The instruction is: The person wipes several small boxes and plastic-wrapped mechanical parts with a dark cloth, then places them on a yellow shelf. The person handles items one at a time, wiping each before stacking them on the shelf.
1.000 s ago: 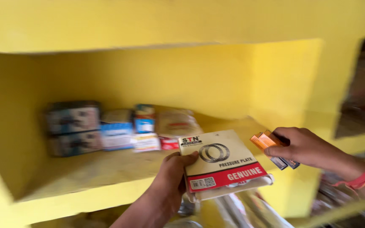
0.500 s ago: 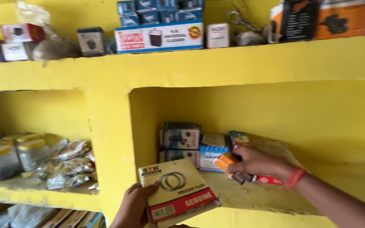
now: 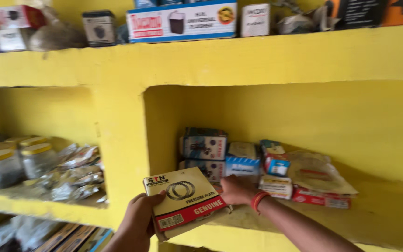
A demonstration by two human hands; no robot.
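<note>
Yellow-painted masonry shelves (image 3: 257, 60) fill the view, split into alcoves, with a top ledge carrying a row of small cartons and a long white and blue box (image 3: 183, 21). Down in the left alcove stand clear jars with yellow lids (image 3: 19, 161) beside a heap of crinkled plastic packets (image 3: 78, 172).

Now the hands. The left hand (image 3: 138, 224) comes up from the bottom edge, forearm rising almost straight, and its grip is closed on a flat cream-coloured carton with a red band and a ring drawing (image 3: 185, 200): thumb laid across the front face near the left edge, fingers hidden behind. The carton is tilted, held just in front of the shelf's front lip, at the foot of the pillar between the two alcoves.

The right hand (image 3: 238, 189) reaches into the right alcove, arm slanting in from the lower right with a red thread band (image 3: 259, 200) on the wrist. It rests low on the shelf floor against the stacked small boxes (image 3: 204, 151); the flat carton covers part of it, so I cannot tell how far its grip is open or whether it holds anything. Just beyond it sit a blue and white box (image 3: 242, 164) and a clear bag over red packets (image 3: 320, 179).
</note>
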